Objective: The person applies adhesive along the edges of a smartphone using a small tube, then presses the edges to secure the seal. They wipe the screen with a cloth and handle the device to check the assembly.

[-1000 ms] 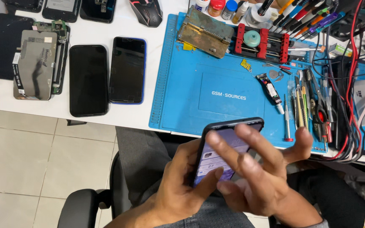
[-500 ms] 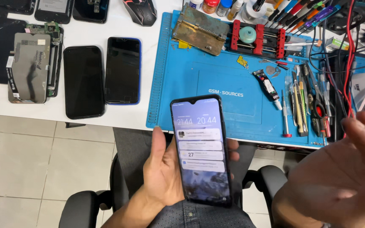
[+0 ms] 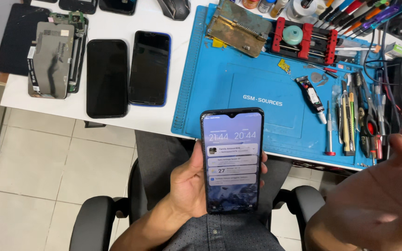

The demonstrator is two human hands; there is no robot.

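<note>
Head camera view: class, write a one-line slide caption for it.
Left hand holds a lit smartphone upright above a blue repair mat; right hand open, empty.

Blue repair mat [image 3: 219, 88], two dark phones [image 3: 107, 78], screwdrivers [image 3: 345, 121], mouse [image 3: 174, 8].

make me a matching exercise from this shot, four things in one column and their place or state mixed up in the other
Things:
1. lit phone
2. blue-edged phone
3. glue tube
4. right hand

Places or states:
A. lying on the blue mat
B. open, holding nothing
C. held upright in the left hand
D. dark screen, flat on the white table

Pairs: 1-C, 2-D, 3-A, 4-B
</note>
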